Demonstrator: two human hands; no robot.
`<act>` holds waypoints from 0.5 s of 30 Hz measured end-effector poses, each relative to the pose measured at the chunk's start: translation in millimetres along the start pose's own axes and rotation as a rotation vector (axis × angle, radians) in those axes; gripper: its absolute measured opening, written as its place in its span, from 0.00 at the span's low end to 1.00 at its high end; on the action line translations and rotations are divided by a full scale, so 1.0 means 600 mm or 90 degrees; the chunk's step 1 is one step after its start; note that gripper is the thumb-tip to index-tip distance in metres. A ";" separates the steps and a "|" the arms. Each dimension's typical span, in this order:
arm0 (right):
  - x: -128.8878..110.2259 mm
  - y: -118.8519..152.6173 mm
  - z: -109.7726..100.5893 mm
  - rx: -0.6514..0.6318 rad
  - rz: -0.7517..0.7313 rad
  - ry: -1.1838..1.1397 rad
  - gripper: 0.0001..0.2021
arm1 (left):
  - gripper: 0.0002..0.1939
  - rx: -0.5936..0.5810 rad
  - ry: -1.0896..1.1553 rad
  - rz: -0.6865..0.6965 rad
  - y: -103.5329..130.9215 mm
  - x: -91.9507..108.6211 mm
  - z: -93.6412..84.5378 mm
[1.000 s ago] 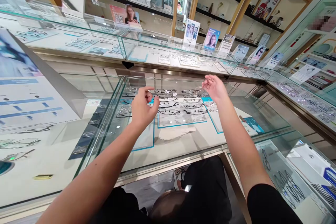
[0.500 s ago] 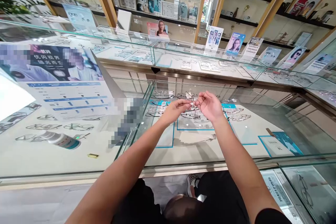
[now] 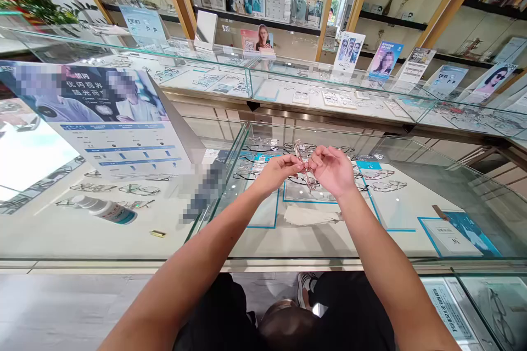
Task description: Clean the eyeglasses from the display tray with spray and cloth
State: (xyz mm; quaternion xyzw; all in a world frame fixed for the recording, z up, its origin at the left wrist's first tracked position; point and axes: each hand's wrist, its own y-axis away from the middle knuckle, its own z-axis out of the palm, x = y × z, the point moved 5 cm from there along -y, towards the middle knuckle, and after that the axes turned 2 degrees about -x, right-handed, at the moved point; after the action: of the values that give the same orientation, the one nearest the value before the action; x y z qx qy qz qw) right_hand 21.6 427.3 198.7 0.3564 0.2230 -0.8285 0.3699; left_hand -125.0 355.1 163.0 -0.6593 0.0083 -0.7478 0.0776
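Above the glass counter, my left hand (image 3: 276, 173) and my right hand (image 3: 334, 171) meet at a thin-framed pair of eyeglasses (image 3: 298, 148). The glasses are turned on end, one part rising above my fingertips and another hanging below. Left thumb and forefinger pinch the middle of the frame. My right fingers are curled against it from the other side, hiding part of it. Below my hands, a crumpled whitish cloth (image 3: 308, 215) lies on the counter. Several other eyeglasses (image 3: 387, 186) are laid out in rows beyond and beside my hands.
On the left stand a large printed sign (image 3: 123, 142) and, lying tilted, a white spray bottle (image 3: 107, 210). A small gold-coloured piece (image 3: 157, 233) is near the front edge. Leaflets (image 3: 455, 237) lie at right. Another glass display case (image 3: 304, 74) runs behind.
The eyeglasses have turned and now show more clearly upright between my hands. Both hands stay close together. The whole view has shifted slightly.
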 end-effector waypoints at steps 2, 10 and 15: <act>-0.004 -0.001 -0.001 -0.017 -0.023 0.053 0.11 | 0.23 0.003 -0.002 0.010 0.000 0.004 -0.001; -0.009 -0.006 -0.029 0.050 -0.060 0.364 0.11 | 0.22 0.043 -0.010 0.043 0.000 0.019 -0.012; 0.014 -0.011 -0.032 0.027 -0.008 0.404 0.13 | 0.22 0.037 0.002 0.050 0.001 0.021 -0.012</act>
State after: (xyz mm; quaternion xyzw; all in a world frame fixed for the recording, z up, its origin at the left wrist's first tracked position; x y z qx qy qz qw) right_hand 20.4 439.9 180.5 0.6032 0.3120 -0.6827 0.2696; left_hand -133.8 352.5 174.7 -0.6550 0.0126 -0.7449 0.1262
